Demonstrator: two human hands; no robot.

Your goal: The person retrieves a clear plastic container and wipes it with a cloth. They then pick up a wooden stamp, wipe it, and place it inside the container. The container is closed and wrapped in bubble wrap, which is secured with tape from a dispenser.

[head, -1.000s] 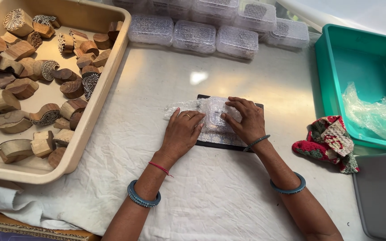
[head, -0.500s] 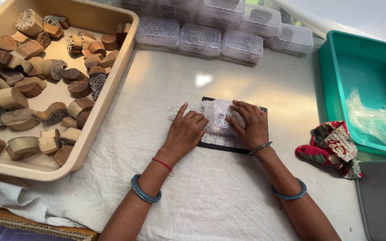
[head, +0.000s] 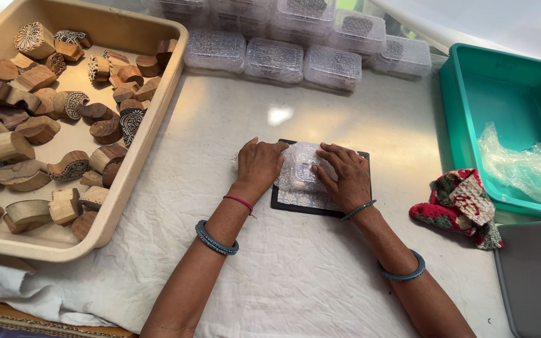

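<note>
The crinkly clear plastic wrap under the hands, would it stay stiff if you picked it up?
Probably not. The crinkly clear plastic wrap looks thin and wrinkled, so it would likely flop. It seems very light, and both the left hand and right hand press it down.

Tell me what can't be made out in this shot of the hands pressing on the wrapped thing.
All in the head view:
- The wrapped item: crinkled clear wrap and both hands, left hand and right hand, hide what it is.
- The dark pad beneath: mostly covered by the hands and wrap.
- The grey machine: cut off by the right and bottom edges.
- The clear boxes: contents too small and blurred behind their patterned lids.
</note>
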